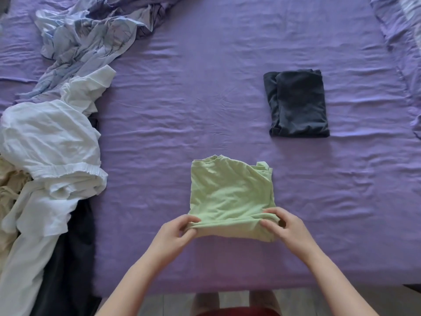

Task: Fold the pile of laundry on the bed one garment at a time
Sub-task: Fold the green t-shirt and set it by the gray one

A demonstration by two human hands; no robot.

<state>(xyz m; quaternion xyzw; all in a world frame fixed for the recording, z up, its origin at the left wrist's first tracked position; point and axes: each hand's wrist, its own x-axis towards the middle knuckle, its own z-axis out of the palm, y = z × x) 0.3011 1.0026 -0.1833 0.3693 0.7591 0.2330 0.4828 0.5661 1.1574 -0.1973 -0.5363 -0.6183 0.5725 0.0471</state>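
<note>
The green shirt (pixel 231 197) lies on the purple bed (pixel 182 99), near the person, already folded to a small rectangle. The left hand (pixel 176 230) and the right hand (pixel 284 225) each pinch one corner of its near edge, thumbs on top and fingers curled under the cloth. This fabric is light, soft and limp, so it will sag between the hands; taking it at both corners keeps the edge straight. A folded dark garment (pixel 297 103) rests far right. The unfolded pile (pixel 50 151) waits at left, and it seems to hold several white pieces.
</note>
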